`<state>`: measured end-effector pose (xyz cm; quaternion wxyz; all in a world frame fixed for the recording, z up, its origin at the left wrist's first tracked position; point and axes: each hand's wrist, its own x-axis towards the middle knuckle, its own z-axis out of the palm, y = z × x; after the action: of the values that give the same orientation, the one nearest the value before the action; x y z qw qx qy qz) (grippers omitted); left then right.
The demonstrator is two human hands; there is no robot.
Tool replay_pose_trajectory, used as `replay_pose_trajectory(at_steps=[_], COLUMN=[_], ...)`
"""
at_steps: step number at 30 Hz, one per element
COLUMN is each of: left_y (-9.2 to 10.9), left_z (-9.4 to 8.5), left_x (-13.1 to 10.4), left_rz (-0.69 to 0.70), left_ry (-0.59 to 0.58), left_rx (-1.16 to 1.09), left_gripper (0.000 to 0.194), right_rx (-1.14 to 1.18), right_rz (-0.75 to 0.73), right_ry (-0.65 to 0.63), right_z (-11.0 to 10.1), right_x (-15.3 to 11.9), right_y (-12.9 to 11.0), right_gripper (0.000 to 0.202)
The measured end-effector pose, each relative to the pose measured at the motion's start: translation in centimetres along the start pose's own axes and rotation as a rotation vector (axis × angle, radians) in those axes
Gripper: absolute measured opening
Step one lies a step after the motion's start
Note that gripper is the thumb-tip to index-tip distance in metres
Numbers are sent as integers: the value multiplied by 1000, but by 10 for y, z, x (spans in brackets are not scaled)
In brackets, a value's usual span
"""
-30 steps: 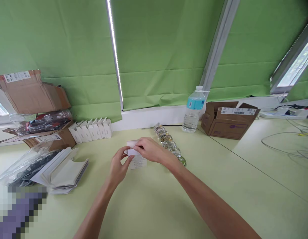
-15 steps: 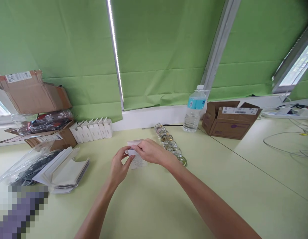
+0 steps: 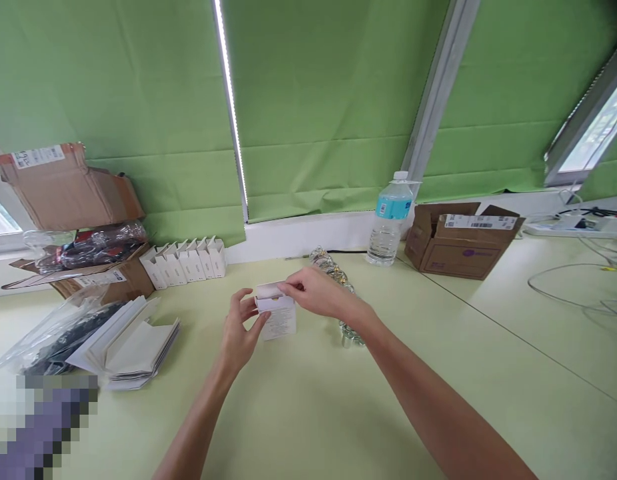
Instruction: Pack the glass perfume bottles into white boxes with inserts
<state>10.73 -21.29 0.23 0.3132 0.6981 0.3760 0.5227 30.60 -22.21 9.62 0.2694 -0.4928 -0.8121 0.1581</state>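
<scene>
A small white carton (image 3: 279, 323) with fine print on its face is in front of me at mid-table, its top flap raised. My left hand (image 3: 241, 327) grips the carton's left side, thumb on the printed face and fingers behind. My right hand (image 3: 311, 291) pinches the right end of the raised flap between thumb and fingers. Just right of the carton, partly behind my right hand and forearm, runs a row of clear, shiny coiled items (image 3: 331, 267); their exact kind I cannot make out.
Several white cartons (image 3: 186, 262) stand in a row at the back left. Flattened white cartons (image 3: 138, 347) lie stacked nearer, beside a plastic bag (image 3: 63, 333). Brown boxes (image 3: 73, 193) are piled behind. A water bottle (image 3: 390, 220) and an open brown box (image 3: 463, 243) stand at the back right, cables (image 3: 578, 287) beyond.
My right hand has moved slightly right and up, uncovering the carton's top and raised flap. My left hand has stayed on the carton's side.
</scene>
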Motion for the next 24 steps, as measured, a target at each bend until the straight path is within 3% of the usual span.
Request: replay_pose_trajectory(at_steps=[5,9,16,19,24], left_y=[-2,-2,-3,-2,-3], left_z=[1,1,1,1,2], left_x=[0,0,0,0,1], left_rz=[6,34,28,-22,-109], left_ry=[13,12,-27,-28,-13], left_rx=[28,63,82,50,-16], left_gripper=[26,24,24,27,31], right_rx=[48,83,112,40,-154], right_rz=[-28,-26,-14,-9,44], right_ry=[-113,-225,-256,-229,-29], right_z=[-13,-20,-23,-18,-1], right_x=[-3,-9,-15,-10,1], right_y=[4,4,2,-1,2], right_gripper=[30,19,16,23,28])
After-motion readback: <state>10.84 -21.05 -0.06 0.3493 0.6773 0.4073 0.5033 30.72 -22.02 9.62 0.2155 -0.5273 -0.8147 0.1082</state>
